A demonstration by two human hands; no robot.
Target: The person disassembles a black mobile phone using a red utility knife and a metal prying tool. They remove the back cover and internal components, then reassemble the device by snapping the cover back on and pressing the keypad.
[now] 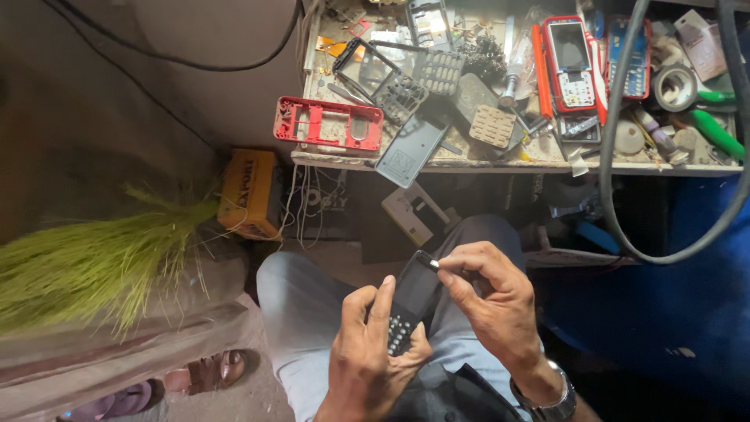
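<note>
A cluttered workbench (437, 160) ran along the top, strewn with phone casings and keypads in daylight. A thick grey cable (617, 211) looped over its edge. Below, the dim floor held a green grass broom (86, 266) and a yellow box (248, 194).

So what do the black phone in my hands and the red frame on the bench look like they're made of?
Black phone: likely plastic with a glossy screen, which catches light; held in both hands. Red frame: looks like moulded matte plastic, thin with neat cut-outs.
</note>
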